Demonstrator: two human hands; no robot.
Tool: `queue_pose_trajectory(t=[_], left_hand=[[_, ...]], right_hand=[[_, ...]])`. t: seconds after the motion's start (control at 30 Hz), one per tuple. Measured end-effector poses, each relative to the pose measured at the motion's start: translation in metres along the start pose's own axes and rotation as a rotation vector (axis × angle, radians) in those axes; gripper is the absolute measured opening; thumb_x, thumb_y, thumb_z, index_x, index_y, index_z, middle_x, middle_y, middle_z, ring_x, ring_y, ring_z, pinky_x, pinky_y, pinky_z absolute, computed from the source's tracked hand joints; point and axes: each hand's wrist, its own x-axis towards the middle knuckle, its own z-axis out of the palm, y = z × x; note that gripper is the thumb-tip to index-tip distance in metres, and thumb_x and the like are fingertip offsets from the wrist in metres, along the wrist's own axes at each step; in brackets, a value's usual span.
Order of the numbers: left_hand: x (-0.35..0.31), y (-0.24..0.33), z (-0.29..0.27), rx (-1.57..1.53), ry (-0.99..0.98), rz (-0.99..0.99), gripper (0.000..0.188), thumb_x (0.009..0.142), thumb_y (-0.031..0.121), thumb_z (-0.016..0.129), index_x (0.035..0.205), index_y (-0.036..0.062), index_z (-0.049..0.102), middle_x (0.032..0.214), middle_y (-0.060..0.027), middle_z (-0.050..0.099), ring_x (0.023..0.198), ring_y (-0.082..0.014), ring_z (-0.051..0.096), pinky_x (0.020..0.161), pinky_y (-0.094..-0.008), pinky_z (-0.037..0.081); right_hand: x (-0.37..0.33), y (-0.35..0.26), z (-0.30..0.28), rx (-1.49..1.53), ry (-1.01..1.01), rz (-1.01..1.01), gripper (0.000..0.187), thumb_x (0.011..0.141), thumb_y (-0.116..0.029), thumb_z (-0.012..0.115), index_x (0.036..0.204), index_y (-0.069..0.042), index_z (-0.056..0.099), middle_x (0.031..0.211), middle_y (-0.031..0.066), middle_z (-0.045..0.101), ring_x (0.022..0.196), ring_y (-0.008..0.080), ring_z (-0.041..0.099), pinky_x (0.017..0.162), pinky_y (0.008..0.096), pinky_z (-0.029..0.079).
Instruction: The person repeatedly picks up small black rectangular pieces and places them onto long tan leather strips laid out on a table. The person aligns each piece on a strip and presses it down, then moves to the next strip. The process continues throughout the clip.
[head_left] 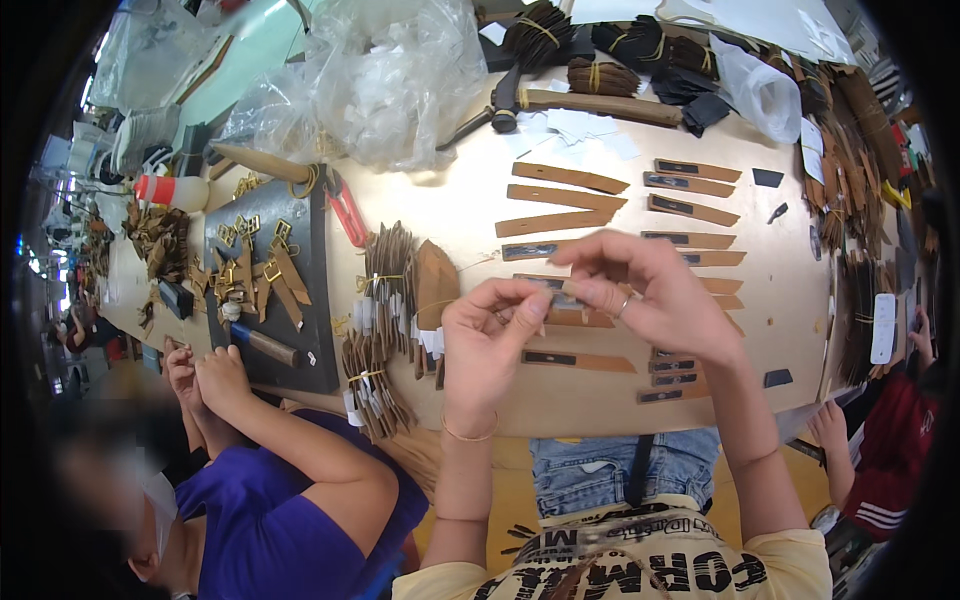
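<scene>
Above the table, my left hand (488, 330) and my right hand (650, 290) meet, fingertips pinched. Between them is a small dark piece with a pale strip (562, 287); its exact kind is too small to make out. Under and around my hands lie flat brown leather straps in two columns. Several carry a dark rectangular patch near one end, such as the strap (575, 361) just below my fingers and the strap (545, 247) above them. Bare brown straps (560, 196) lie farther off. My fingers partly cover the straps directly beneath.
To the left, strap bundles (385, 290) stand near a dark board (300, 345) with buckled straps and a hammer (264, 343). Red-handled pliers (347, 208) lie beyond. Plastic bags (390, 80) and another hammer (590, 105) are at the back. A co-worker in purple (290, 510) sits left.
</scene>
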Motion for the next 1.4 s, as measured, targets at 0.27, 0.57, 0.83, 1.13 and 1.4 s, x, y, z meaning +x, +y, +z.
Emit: queue_pose_trajectory(t=[0.27,0.57,0.83,1.13,1.4], left_hand=[[0.04,-0.006,-0.001,0.429,0.295,0.173,0.014,0.091,0.007,0.071,0.097,-0.0057,0.07,0.078,0.0008,0.066,0.067,-0.003,0.054,0.06,-0.0182,0.044],[0.063,-0.017,0.001,0.801,0.417,0.2,0.012,0.09,0.006,0.068,0.091,-0.0059,0.069,0.074,-0.0115,0.066,0.059,-0.0141,0.058,0.057,-0.0294,0.046],[0.065,-0.026,-0.002,0.886,0.44,0.187,0.008,0.087,0.004,0.069,0.091,-0.0037,0.069,0.076,-0.0108,0.064,0.059,-0.0174,0.057,0.058,-0.0315,0.047],[0.066,-0.026,0.001,0.918,0.449,0.195,0.007,0.086,0.001,0.07,0.092,-0.0027,0.069,0.077,-0.0099,0.064,0.06,-0.0167,0.057,0.058,-0.0303,0.047],[0.066,-0.028,0.002,0.929,0.453,0.229,0.006,0.086,0.001,0.07,0.092,-0.0021,0.068,0.079,-0.0102,0.064,0.062,-0.0178,0.06,0.059,-0.0312,0.048]], right_hand=[[0.043,0.022,0.001,0.019,0.179,0.084,0.026,0.09,-0.003,0.063,0.115,0.002,0.063,0.084,-0.0014,0.059,0.073,0.0043,0.055,0.067,0.0203,0.049],[0.063,0.037,0.018,-0.096,0.363,0.243,0.015,0.089,-0.004,0.067,0.101,0.005,0.071,0.087,0.0042,0.07,0.072,0.0034,0.058,0.066,0.0199,0.049],[0.067,0.04,0.022,-0.158,0.411,0.178,0.015,0.087,-0.004,0.07,0.097,0.006,0.071,0.081,0.0032,0.07,0.069,0.0033,0.058,0.063,0.0189,0.048],[0.068,0.039,0.026,-0.211,0.426,0.12,0.016,0.086,-0.002,0.068,0.101,0.003,0.064,0.074,0.0007,0.064,0.065,0.0024,0.054,0.057,0.0187,0.045],[0.071,0.04,0.028,-0.175,0.441,0.11,0.031,0.086,0.001,0.067,0.113,-0.001,0.051,0.071,0.0021,0.062,0.061,0.0032,0.053,0.054,0.0198,0.044]])
